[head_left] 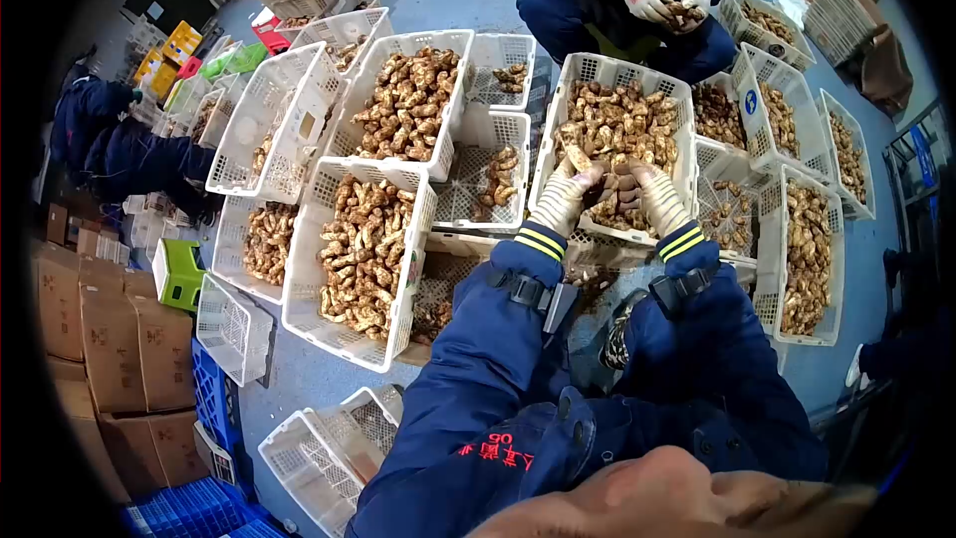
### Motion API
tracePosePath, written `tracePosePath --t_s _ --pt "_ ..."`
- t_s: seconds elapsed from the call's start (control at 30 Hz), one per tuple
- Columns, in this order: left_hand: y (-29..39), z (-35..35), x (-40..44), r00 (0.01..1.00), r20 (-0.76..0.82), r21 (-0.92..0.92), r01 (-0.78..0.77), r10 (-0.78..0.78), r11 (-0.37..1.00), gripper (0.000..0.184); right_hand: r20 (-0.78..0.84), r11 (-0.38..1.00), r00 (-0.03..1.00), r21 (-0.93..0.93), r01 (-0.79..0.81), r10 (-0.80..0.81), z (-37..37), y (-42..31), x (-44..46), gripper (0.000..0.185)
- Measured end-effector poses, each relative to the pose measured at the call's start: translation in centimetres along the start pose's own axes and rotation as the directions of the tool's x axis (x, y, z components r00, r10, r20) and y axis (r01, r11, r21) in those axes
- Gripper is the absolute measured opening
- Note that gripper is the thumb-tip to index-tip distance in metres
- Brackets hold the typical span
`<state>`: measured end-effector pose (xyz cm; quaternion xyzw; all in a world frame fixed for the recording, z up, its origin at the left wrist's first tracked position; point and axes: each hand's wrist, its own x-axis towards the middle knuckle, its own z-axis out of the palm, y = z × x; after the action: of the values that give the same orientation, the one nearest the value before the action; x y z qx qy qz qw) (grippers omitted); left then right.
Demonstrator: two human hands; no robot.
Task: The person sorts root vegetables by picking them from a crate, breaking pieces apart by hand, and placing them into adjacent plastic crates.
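My left hand [564, 196], in a striped glove with brown-stained fingers, is closed on a pale brown mushroom [577, 157] whose end sticks up past the fingers. My right hand [654, 198], gloved the same way, is close beside it on the right, fingers bent; whether it holds anything is hidden. Both hands are above the near part of a white crate [680, 90] full of brown mushrooms [619, 118]. To the left stands a crate [525, 172] with a few mushrooms in it.
More white crates of mushrooms [365, 257] stand on both sides. A co-worker [649, 0] in white gloves squats beyond the crate, and another person [124, 145] is at far left. Empty crates [234, 329], a green stool [178, 274] and cardboard boxes [124, 339] are at left.
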<state>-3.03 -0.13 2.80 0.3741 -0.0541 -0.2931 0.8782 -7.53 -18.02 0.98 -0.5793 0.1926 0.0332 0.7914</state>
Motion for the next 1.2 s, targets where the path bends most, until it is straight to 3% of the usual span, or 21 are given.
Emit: tracePosePath --t_s 0.1,0.17,0.2,0.3,0.33,0.37,0.4,0.43,0.5,0.57,0.6,0.63,0.7,0.77,0.9,0.97,1.0,1.03,1.1,1.13,1.2 --pt "1.2 -1.2 -1.0 0.999 0.050 0.045 -0.019 0.016 0.999 0.053 0.110 0.997 0.994 0.070 -0.025 0.017 -1.8 1.0 2.3 0.032" --pt "3.4 -2.1 -1.9 0.992 -0.028 0.061 -0.124 0.125 0.990 0.053 0.023 0.986 0.994 -0.129 0.110 -0.108 -1.5 -0.2 2.2 0.031" --pt "4.6 -2.6 -2.8 0.986 -0.063 0.074 -0.149 0.154 0.986 0.053 -0.035 0.993 0.995 -0.067 0.095 -0.098 -2.0 0.3 3.2 0.029" --pt "4.4 -6.6 -2.6 0.961 -0.182 0.245 -0.159 0.207 0.956 0.043 0.245 0.976 0.970 0.216 -0.041 -0.013 -5.8 2.7 7.5 0.029" --pt "3.9 -7.0 -2.1 0.955 -0.224 0.353 -0.105 0.193 0.930 0.041 0.514 0.882 0.857 0.392 -0.260 0.024 -5.1 1.5 6.7 0.031" --pt "3.4 -7.3 -1.7 0.947 -0.264 0.450 -0.048 0.184 0.892 0.040 0.128 0.983 0.992 -0.182 0.011 0.013 -3.5 1.3 5.8 0.035" --pt "4.8 -5.3 -2.6 0.947 -0.284 0.338 -0.047 0.149 0.940 0.040 0.205 0.959 0.979 -0.275 0.067 -0.010 -2.6 0.4 4.7 0.037" --pt "5.2 -5.7 -2.5 0.929 -0.269 0.308 -0.167 0.254 0.937 0.037 0.277 0.925 0.961 -0.359 0.126 -0.023 -2.8 0.1 4.0 0.039" --pt "7.0 -6.3 -3.6 0.891 -0.352 0.200 -0.228 0.287 0.953 0.027 0.161 0.882 0.987 -0.469 0.049 0.030 -3.8 2.2 5.7 0.039" --pt "8.4 -10.6 -4.0 0.858 -0.408 0.047 -0.323 0.313 0.945 0.020 0.113 0.534 0.992 -0.836 0.125 -0.056 -4.7 2.6 6.4 0.040" --pt "9.4 -12.4 -4.7 0.824 -0.490 -0.080 -0.369 0.286 0.926 0.021 0.040 0.464 0.999 -0.885 0.041 -0.012 -4.8 2.4 6.5 0.043" --pt "10.4 -13.1 -5.5 0.788 -0.564 -0.199 -0.420 0.248 0.885 0.023 0.103 0.189 0.991 -0.975 0.119 -0.089 -5.6 2.8 7.2 0.042" --pt "11.6 -13.4 -6.4 0.689 -0.657 -0.272 -0.594 0.305 0.757 0.029 -0.050 0.181 0.999 -0.982 -0.046 -0.016 -6.2 3.7 8.6 0.038" --pt "11.7 -12.4 -6.3 0.665 -0.711 -0.340 -0.610 0.229 0.716 0.029 -0.032 0.129 0.999 -0.991 -0.030 -0.015 -6.7 4.4 9.8 0.037" --pt "8.4 -6.8 -3.5 0.761 -0.608 -0.287 -0.477 0.227 0.830 0.027 0.284 -0.277 0.951 -0.911 0.307 0.119 -5.5 6.3 12.4 0.047" --pt "5.4 -4.8 -2.0 0.855 -0.468 -0.167 -0.333 0.223 0.928 0.028 0.263 -0.349 0.921 -0.867 0.357 0.287 -2.9 5.1 11.2 0.045" --pt "3.8 -4.8 -1.2 0.914 -0.341 -0.141 -0.282 0.221 0.949 0.029 0.306 -0.478 0.914 -0.782 0.400 0.266 -3.8 7.1 12.4 0.039" --pt "2.6 -4.6 -0.6 0.936 -0.312 -0.056 -0.186 0.160 0.981 0.032 0.271 -0.429 0.919 -0.822 0.375 0.286 -3.9 7.2 12.6 0.038" --pt "1.4 -4.8 -0.6 0.918 -0.374 -0.132 0.086 -0.131 0.987 0.039 0.157 -0.442 0.939 -0.850 0.286 0.306 -3.1 5.5 13.6 0.032" --pt "1.1 -5.0 -0.4 0.924 -0.373 -0.064 0.069 -0.087 0.996 0.042 0.208 -0.367 0.966 -0.896 0.251 0.153 -3.9 5.1 13.0 0.030" --pt "0.9 -5.3 0.6 0.937 -0.350 0.073 0.019 0.008 0.997 0.048 0.148 0.270 0.988 -0.954 0.128 0.055 -4.9 4.0 13.3 0.034"
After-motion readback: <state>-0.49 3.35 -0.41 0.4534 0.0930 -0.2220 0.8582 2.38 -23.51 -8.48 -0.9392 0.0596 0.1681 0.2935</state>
